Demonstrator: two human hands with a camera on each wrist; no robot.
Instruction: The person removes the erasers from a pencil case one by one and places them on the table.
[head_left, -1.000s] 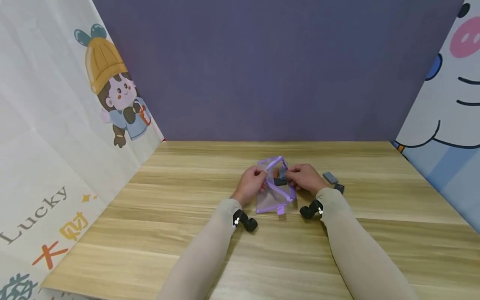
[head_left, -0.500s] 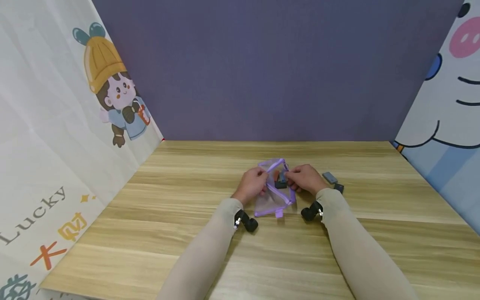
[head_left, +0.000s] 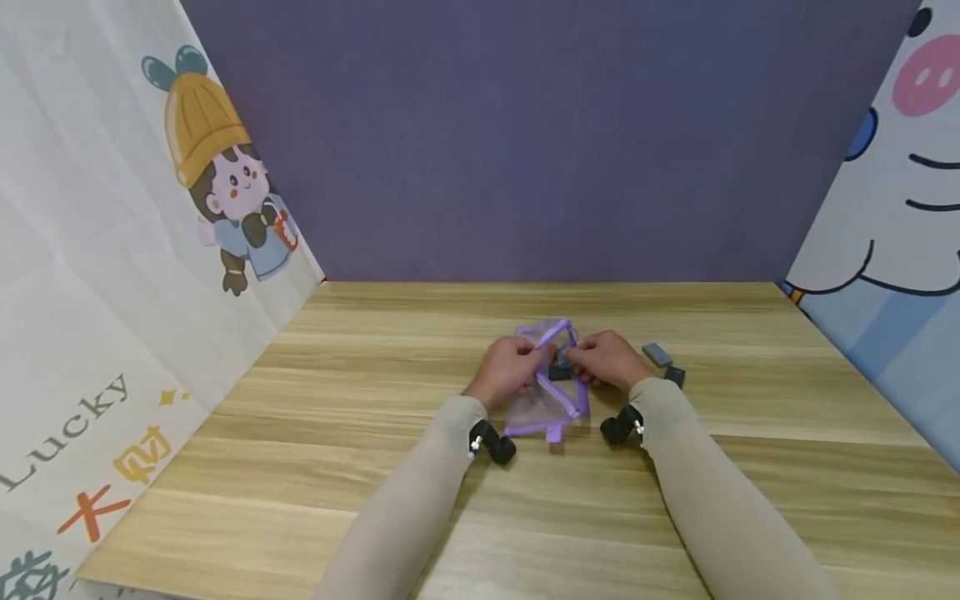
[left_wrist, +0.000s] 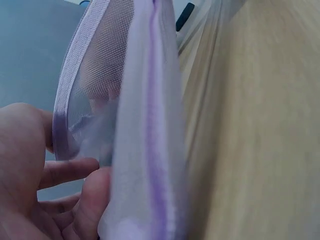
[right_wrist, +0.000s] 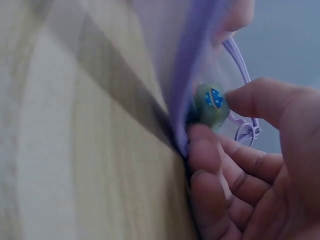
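Note:
A mesh zip pouch (head_left: pixel 542 408) with purple trim lies between my hands in the head view, its zipped mouth spread. My left hand (head_left: pixel 508 367) pinches the pouch's left edge, its fingertips at the opening. In the left wrist view, the purple zip strip (left_wrist: pixel 152 125) runs past the fingers. Between thumb and fingers, my right hand (head_left: pixel 606 358) pinches a small greenish rounded thing (right_wrist: pixel 212 105) with a blue dotted mark, at the pouch's mouth. A dark item (head_left: pixel 559 373) shows inside the pouch. The rest of the contents is mostly hidden by my fingers.
A grey flat block (head_left: pixel 657 354) and a small black block (head_left: pixel 675 377) lie on the wooden table (head_left: pixel 360 400), right of the pouch beside my right wrist. A dark panel (head_left: pixel 487 150) rises behind the table, with printed sheets at both sides.
My left fingertips have moved a little right, further over the pouch's opening. The pouch's near end has shifted slightly toward me and left. My right hand stays almost in place.

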